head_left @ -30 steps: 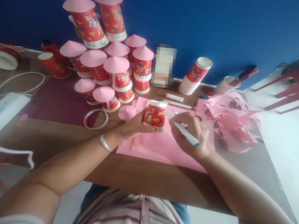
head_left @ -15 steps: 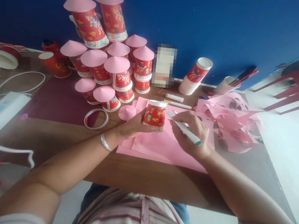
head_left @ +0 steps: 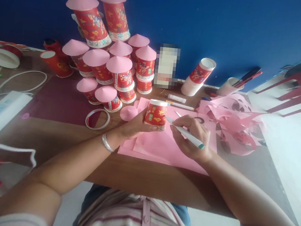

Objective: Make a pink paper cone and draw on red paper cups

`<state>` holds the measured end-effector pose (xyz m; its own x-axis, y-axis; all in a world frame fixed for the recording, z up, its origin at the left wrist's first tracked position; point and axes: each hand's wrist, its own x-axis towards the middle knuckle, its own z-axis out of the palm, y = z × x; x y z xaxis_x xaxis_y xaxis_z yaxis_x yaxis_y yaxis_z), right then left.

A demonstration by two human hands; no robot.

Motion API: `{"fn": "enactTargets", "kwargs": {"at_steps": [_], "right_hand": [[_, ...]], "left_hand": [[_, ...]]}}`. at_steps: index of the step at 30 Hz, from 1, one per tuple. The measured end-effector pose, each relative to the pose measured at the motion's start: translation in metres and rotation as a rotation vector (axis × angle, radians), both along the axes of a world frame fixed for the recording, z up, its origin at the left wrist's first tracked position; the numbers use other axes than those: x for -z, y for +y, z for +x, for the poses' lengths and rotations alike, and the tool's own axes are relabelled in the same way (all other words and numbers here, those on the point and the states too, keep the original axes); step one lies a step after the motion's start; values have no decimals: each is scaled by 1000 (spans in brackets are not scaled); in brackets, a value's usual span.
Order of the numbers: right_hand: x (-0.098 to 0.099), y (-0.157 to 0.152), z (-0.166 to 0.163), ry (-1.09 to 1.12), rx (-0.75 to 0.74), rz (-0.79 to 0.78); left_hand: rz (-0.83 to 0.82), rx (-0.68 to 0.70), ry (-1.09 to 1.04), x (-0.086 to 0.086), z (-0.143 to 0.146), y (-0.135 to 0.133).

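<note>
My left hand (head_left: 135,125) is wrapped round a red printed paper cup (head_left: 155,114), its white band at the top. In my right hand (head_left: 193,135) is a white marker (head_left: 190,137) with a green end. The marker's tip is close to the right side of the cup; whether it touches I cannot tell. Beneath both hands lie sheets of pink paper (head_left: 157,149). A small pink paper cone (head_left: 128,113) rests just left of the cup. A pair of scissors (head_left: 200,120) lies partly hidden behind my right hand.
Several red cups with pink cone tops (head_left: 119,65) stand at the back left. A roll of tape (head_left: 97,119) lies before them. Behind stand a cup stack (head_left: 198,76) and a pen holder (head_left: 229,87). Pink paper scraps (head_left: 237,118) lie right, a power strip (head_left: 5,113) left.
The marker and right hand have shifted slightly, uncovering more of the scissors behind. The left hand keeps its hold on the cup. The whole view has moved a little.
</note>
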<state>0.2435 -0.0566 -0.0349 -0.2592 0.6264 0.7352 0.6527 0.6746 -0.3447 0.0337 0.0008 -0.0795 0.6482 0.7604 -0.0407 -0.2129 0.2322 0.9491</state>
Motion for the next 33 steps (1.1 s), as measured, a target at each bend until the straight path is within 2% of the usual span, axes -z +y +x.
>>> {"fn": "enactTargets", "kwargs": {"at_steps": [6, 10, 13, 25, 33], "right_hand": [[1, 0, -1, -15, -13, 90], [6, 0, 0, -91, -147, 218], [10, -1, 0, -180, -215, 243], [6, -4, -2, -289, -156, 211], [2, -4, -6, -298, -122, 217]], "left_hand": [[74, -54, 19, -2, 0, -1], [161, -89, 104, -4, 0, -4], [211, -125, 199, -4, 0, -6], [322, -136, 148, 5, 6, -5], [338, -146, 164, 9, 5, -3]]}}
